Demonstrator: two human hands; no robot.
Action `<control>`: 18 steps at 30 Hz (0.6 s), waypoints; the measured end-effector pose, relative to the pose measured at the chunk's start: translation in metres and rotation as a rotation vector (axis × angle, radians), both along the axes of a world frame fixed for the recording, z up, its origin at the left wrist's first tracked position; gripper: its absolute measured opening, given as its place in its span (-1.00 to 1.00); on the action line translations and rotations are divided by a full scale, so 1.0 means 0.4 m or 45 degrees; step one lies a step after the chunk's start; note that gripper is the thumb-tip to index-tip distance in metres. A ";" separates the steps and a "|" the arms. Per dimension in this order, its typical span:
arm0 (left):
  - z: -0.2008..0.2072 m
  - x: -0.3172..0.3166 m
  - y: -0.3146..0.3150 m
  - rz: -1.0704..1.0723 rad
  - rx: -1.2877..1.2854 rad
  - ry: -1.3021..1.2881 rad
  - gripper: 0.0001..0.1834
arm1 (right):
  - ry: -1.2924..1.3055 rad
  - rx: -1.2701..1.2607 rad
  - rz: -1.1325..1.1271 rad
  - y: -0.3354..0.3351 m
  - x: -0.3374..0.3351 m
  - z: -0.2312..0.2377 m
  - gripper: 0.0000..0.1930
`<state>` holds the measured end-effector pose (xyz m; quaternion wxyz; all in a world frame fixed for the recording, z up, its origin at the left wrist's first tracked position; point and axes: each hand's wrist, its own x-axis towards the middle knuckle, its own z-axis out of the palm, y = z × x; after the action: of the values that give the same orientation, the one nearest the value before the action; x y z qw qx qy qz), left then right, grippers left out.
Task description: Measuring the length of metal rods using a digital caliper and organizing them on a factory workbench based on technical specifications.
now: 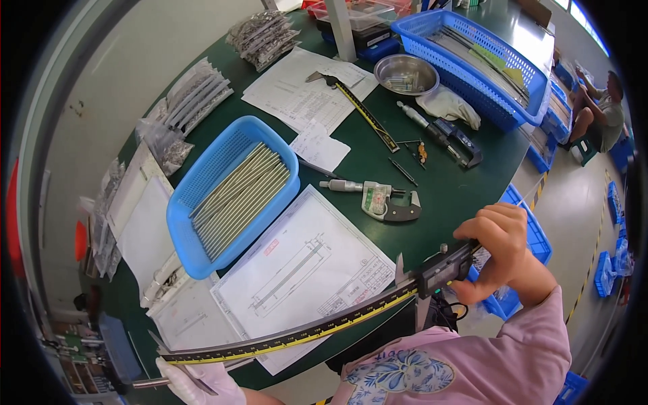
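Pink sleeve (533, 337), long black yellow-edged caliper (290, 337), right fingers (496, 224) round its slider (442, 270), left fingers (179, 388), hold unclear

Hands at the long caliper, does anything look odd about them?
Yes, mildly: the left hand wears a white glove, while the right hand, holding the long caliper, is bare, so they don't match.

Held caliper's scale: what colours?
Caliper scale: black and yellow, best seen in the head view.

The lower edge partly cuts off the left hand (204, 386).
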<state>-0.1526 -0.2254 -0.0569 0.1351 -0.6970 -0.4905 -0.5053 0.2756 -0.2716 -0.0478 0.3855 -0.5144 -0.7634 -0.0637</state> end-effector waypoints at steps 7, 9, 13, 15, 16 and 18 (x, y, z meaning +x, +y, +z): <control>0.006 0.123 0.070 0.018 0.127 0.436 -0.47 | -0.011 -0.015 -0.231 -0.013 0.030 -0.028 -0.47; 0.001 0.121 0.064 -0.021 0.108 0.442 -0.47 | -0.120 0.057 -0.339 -0.018 0.047 -0.023 -0.49; -0.010 0.107 0.062 -0.066 0.037 0.393 -0.47 | -0.091 0.088 -0.278 -0.027 0.065 -0.035 -0.53; -0.012 0.105 0.066 -0.045 0.030 0.423 -0.46 | -0.050 0.100 -0.228 -0.026 0.071 -0.037 -0.56; -0.016 0.108 0.069 -0.115 0.010 0.357 -0.45 | -0.050 0.098 -0.222 -0.023 0.072 -0.034 -0.56; -0.034 0.100 0.078 -0.181 -0.011 0.291 -0.44 | -0.147 0.027 -0.255 -0.017 0.074 -0.023 -0.57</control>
<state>-0.1127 -0.1942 -0.0704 0.1510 -0.7837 -0.4234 -0.4288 0.3053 -0.2784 -0.0569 0.3380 -0.5794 -0.7283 -0.1397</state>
